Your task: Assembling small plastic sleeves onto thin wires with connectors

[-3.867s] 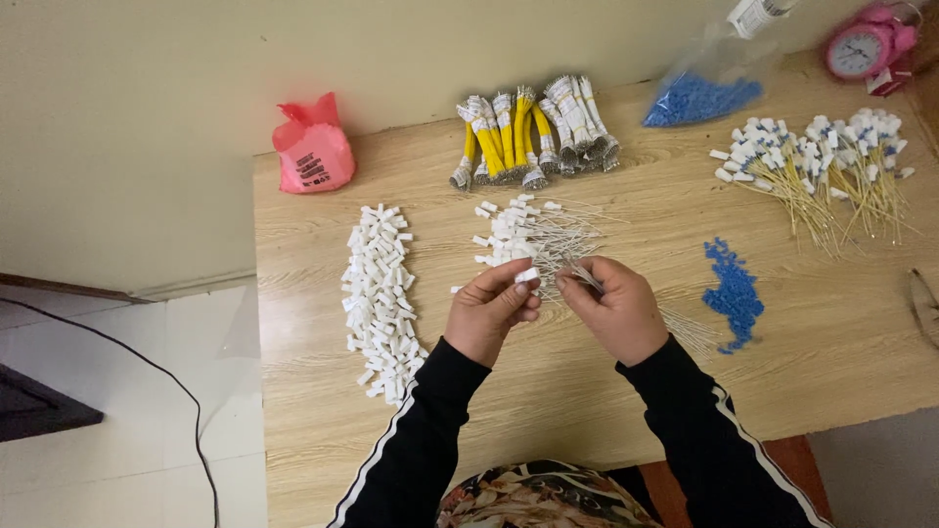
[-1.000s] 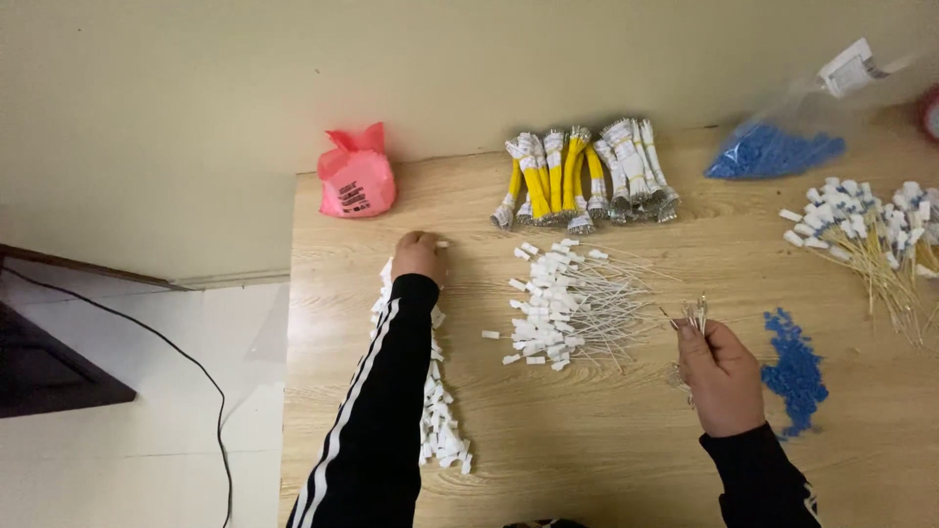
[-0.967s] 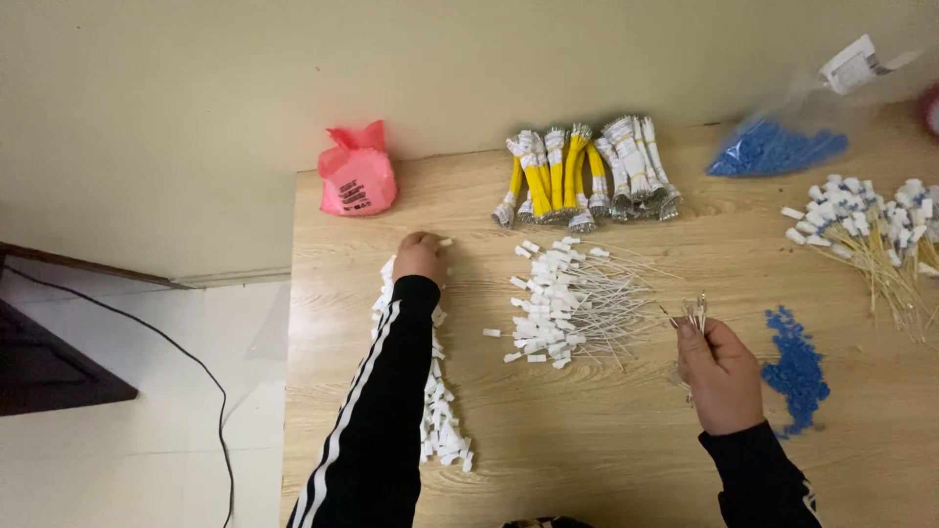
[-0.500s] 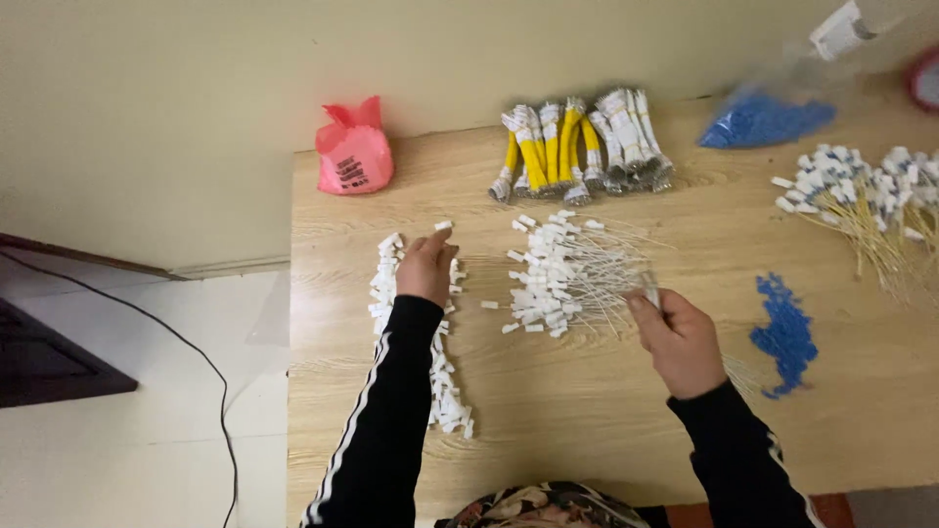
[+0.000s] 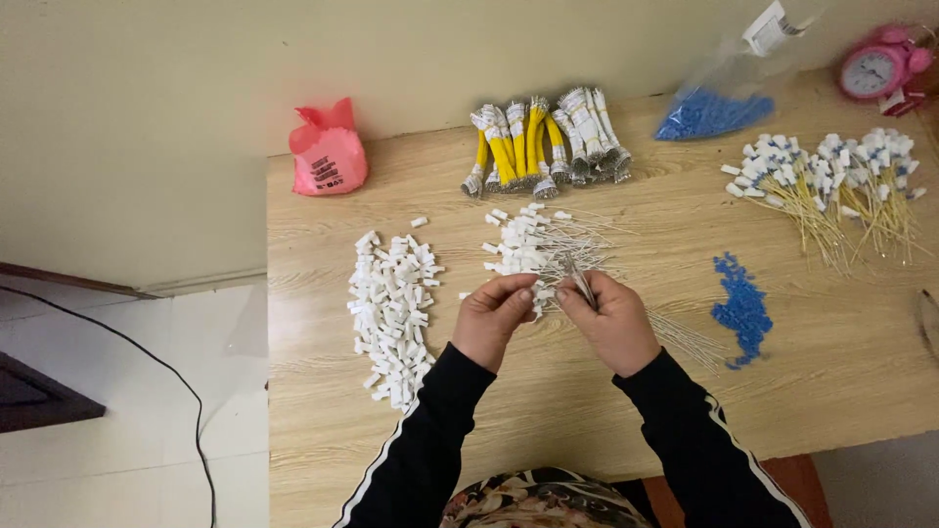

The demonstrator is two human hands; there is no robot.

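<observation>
Both hands [image 5: 558, 318] pinch thin wires [image 5: 579, 279] beside blocky white plastic connectors [image 5: 393, 303] on woodgrain table [image 5: 831, 362]

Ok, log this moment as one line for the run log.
left hand: pinching small white piece | right hand: holding thin wires | hands together over table | white pieces pile left

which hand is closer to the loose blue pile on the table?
Right. The right hand sits just left of the small blue pile, with thin wires between them. The left hand is farther left, beside the pile of white pieces.
</observation>
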